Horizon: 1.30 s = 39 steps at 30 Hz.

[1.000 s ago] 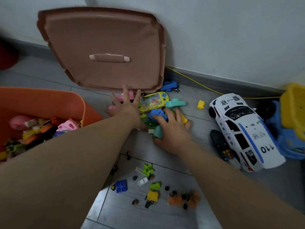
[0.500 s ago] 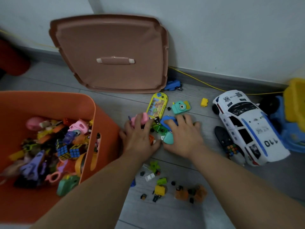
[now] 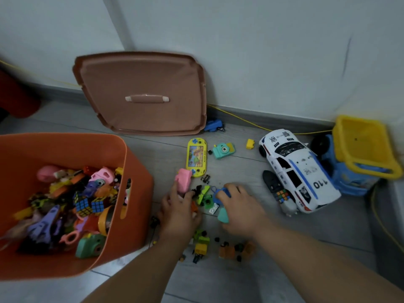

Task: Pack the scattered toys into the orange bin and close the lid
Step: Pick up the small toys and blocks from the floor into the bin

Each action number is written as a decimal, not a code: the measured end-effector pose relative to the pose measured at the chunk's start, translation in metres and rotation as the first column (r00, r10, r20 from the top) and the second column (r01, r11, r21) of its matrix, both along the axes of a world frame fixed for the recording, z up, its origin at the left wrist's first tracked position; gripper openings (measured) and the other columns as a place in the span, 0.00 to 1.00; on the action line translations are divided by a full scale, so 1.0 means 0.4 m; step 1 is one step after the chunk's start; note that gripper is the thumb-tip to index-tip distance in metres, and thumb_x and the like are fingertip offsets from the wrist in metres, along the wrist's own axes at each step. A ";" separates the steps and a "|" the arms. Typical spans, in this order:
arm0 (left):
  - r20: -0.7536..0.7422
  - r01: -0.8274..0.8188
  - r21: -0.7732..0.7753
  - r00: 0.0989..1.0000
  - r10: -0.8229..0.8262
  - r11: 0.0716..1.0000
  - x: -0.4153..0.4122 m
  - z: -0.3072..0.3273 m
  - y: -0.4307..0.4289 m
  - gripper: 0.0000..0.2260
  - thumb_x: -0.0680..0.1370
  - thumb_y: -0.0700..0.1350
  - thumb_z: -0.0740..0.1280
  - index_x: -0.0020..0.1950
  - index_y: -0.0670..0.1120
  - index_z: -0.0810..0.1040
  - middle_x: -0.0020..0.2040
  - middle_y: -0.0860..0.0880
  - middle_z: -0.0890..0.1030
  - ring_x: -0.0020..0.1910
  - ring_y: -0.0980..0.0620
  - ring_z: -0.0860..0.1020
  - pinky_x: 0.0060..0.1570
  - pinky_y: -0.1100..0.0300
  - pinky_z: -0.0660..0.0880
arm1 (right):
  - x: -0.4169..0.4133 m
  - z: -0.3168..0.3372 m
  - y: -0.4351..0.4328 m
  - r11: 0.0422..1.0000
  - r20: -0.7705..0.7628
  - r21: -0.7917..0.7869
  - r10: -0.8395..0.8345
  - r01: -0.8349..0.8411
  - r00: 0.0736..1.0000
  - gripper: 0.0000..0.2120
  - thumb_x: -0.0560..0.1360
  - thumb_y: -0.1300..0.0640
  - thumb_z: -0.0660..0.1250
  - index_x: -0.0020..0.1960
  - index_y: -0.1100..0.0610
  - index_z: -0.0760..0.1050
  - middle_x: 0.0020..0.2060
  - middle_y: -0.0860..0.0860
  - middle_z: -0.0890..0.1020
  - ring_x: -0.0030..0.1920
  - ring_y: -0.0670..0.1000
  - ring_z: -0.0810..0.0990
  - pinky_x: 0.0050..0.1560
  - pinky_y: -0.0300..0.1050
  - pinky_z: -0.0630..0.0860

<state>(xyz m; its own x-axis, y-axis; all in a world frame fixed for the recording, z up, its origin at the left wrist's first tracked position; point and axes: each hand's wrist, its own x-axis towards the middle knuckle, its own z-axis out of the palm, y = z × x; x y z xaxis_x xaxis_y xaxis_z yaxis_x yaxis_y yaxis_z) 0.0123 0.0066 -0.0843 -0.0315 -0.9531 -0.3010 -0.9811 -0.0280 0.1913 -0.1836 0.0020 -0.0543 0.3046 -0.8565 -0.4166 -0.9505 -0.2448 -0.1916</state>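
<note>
Toys [image 3: 204,197] lie heaped on the floor [image 3: 166,154] between both hands. The left hand [image 3: 179,212] pinches a pink toy [image 3: 184,181]. The right hand [image 3: 242,208] curls its fingers over a blue toy [image 3: 222,192], with a teal piece [image 3: 223,215] poking from under the palm. Just left stands the orange bin [image 3: 135,193], already well filled; its lid [image 3: 144,84] leans on the wall beyond. Carried as one loose scoop, small pieces could slip out short of the rim, and heaped contents may stop the lid seating.
</note>
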 end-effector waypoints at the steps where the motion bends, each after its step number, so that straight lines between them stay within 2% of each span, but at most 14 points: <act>1: 0.004 -0.013 0.002 1.000 0.013 1.000 -0.003 0.004 0.009 0.25 0.73 0.59 0.65 0.70 0.58 0.68 0.74 0.46 0.58 0.65 0.41 0.65 0.61 0.48 0.69 | -0.007 0.010 0.004 1.000 0.002 0.010 -0.016 0.016 1.000 0.34 0.70 0.42 0.72 0.69 0.47 0.59 0.69 0.53 0.61 0.67 0.59 0.65 0.57 0.57 0.76; 4: -0.013 -0.047 0.073 0.999 0.048 0.996 -0.001 0.010 0.020 0.26 0.74 0.56 0.66 0.72 0.55 0.65 0.69 0.45 0.65 0.62 0.40 0.67 0.59 0.50 0.71 | -0.031 0.048 0.013 0.995 0.041 0.011 -0.100 0.100 0.994 0.32 0.70 0.42 0.72 0.68 0.47 0.62 0.65 0.52 0.64 0.63 0.58 0.68 0.53 0.54 0.76; 8: -0.116 -0.104 0.110 0.986 0.116 0.989 0.016 0.027 0.008 0.13 0.77 0.49 0.62 0.61 0.50 0.72 0.58 0.42 0.79 0.57 0.38 0.75 0.54 0.51 0.73 | -0.056 0.096 0.032 0.981 0.088 -0.024 -0.190 0.192 0.978 0.27 0.69 0.43 0.73 0.63 0.46 0.64 0.61 0.51 0.66 0.61 0.56 0.69 0.52 0.52 0.77; 9: -0.149 -0.109 0.100 0.981 0.123 0.989 0.016 0.036 0.008 0.14 0.77 0.47 0.61 0.62 0.49 0.73 0.57 0.41 0.80 0.56 0.38 0.76 0.53 0.51 0.74 | -0.062 0.105 0.037 0.979 0.092 -0.036 -0.198 0.202 0.976 0.27 0.69 0.43 0.73 0.62 0.46 0.64 0.61 0.50 0.66 0.61 0.56 0.69 0.52 0.52 0.77; 11: -0.218 -0.095 0.089 0.969 0.113 0.991 0.014 0.063 0.012 0.16 0.77 0.46 0.63 0.64 0.48 0.73 0.54 0.41 0.82 0.54 0.39 0.78 0.51 0.52 0.75 | -0.069 0.128 0.047 0.973 0.109 -0.042 -0.222 0.228 0.969 0.27 0.69 0.43 0.73 0.63 0.47 0.65 0.61 0.51 0.67 0.62 0.55 0.69 0.53 0.53 0.77; 13: -0.283 -0.087 0.060 0.954 0.100 0.994 0.012 0.096 0.013 0.14 0.76 0.48 0.65 0.61 0.49 0.74 0.50 0.43 0.82 0.51 0.40 0.80 0.49 0.52 0.76 | -0.067 0.148 0.046 0.971 0.120 -0.047 -0.229 0.236 0.966 0.28 0.69 0.43 0.73 0.64 0.48 0.66 0.61 0.51 0.67 0.62 0.56 0.69 0.53 0.52 0.77; 17: -0.367 -0.133 0.001 0.922 0.124 0.991 0.001 0.179 -0.005 0.18 0.76 0.50 0.66 0.65 0.52 0.74 0.47 0.46 0.81 0.45 0.46 0.79 0.43 0.56 0.73 | -0.032 0.195 0.025 0.955 0.208 -0.097 -0.255 0.279 0.944 0.27 0.69 0.43 0.73 0.64 0.48 0.67 0.61 0.51 0.68 0.61 0.56 0.70 0.53 0.51 0.76; 21: -0.512 -0.222 0.003 0.837 0.192 0.975 0.009 0.308 -0.031 0.06 0.74 0.53 0.66 0.47 0.53 0.73 0.40 0.51 0.80 0.40 0.50 0.79 0.44 0.49 0.79 | 0.050 0.252 -0.029 0.917 0.367 -0.169 -0.282 0.362 0.886 0.28 0.67 0.45 0.74 0.63 0.49 0.69 0.60 0.50 0.69 0.59 0.55 0.73 0.54 0.49 0.74; 24: -0.554 -0.256 -0.084 0.815 0.168 0.963 0.033 0.402 -0.039 0.06 0.74 0.51 0.67 0.43 0.52 0.71 0.37 0.52 0.79 0.38 0.52 0.78 0.40 0.51 0.77 | 0.125 0.302 -0.076 0.871 0.547 -0.171 -0.305 0.460 0.780 0.27 0.65 0.47 0.76 0.60 0.50 0.70 0.57 0.50 0.71 0.56 0.53 0.74 0.53 0.48 0.74; 28: -0.718 -0.406 -0.134 0.668 0.194 0.904 0.116 0.498 -0.036 0.05 0.74 0.46 0.69 0.44 0.52 0.74 0.36 0.51 0.80 0.32 0.58 0.77 0.34 0.58 0.74 | 0.250 0.382 -0.110 0.841 0.715 -0.215 -0.211 0.496 0.667 0.23 0.63 0.51 0.77 0.55 0.49 0.72 0.53 0.49 0.71 0.51 0.51 0.76 0.50 0.44 0.72; 32: -0.840 -0.602 -0.095 0.476 0.261 0.793 0.195 0.537 -0.036 0.06 0.73 0.47 0.69 0.49 0.55 0.77 0.37 0.51 0.82 0.35 0.54 0.81 0.38 0.48 0.81 | 0.352 0.430 -0.123 0.842 0.796 -0.282 -0.063 0.460 0.602 0.19 0.66 0.48 0.75 0.54 0.51 0.76 0.52 0.49 0.73 0.52 0.48 0.76 0.55 0.42 0.73; 35: -0.811 -0.654 -0.109 0.494 0.314 0.748 0.259 0.555 -0.037 0.05 0.75 0.49 0.69 0.49 0.55 0.76 0.40 0.52 0.82 0.38 0.55 0.81 0.38 0.54 0.77 | 0.415 0.451 -0.140 0.840 0.839 -0.278 -0.024 0.466 0.544 0.19 0.68 0.45 0.77 0.54 0.51 0.77 0.53 0.48 0.75 0.54 0.43 0.75 0.56 0.35 0.69; 37: -0.762 -0.667 -0.107 0.532 0.371 0.737 0.310 0.558 -0.029 0.06 0.74 0.48 0.69 0.49 0.54 0.74 0.39 0.50 0.82 0.38 0.52 0.81 0.39 0.51 0.79 | 0.462 0.463 -0.148 0.845 0.864 -0.253 -0.022 0.471 0.503 0.20 0.68 0.41 0.76 0.55 0.49 0.77 0.54 0.47 0.75 0.54 0.41 0.73 0.56 0.33 0.67; 39: -0.692 -0.664 -0.122 0.590 0.417 0.737 0.356 0.549 -0.016 0.10 0.72 0.45 0.69 0.52 0.53 0.74 0.40 0.50 0.82 0.38 0.50 0.81 0.40 0.49 0.80 | 0.504 0.467 -0.152 0.867 0.879 -0.222 -0.020 0.446 0.476 0.21 0.70 0.37 0.72 0.56 0.49 0.77 0.55 0.47 0.74 0.56 0.42 0.73 0.58 0.34 0.67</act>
<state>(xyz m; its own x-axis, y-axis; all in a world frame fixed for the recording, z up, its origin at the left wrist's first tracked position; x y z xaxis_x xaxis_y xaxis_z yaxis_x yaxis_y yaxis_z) 0.1547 0.0001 0.1353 0.4765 -0.8759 -0.0760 -0.4720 -0.3278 0.8184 0.0182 -0.0589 0.1324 0.0788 -0.9561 0.2823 -0.4159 -0.2889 -0.8623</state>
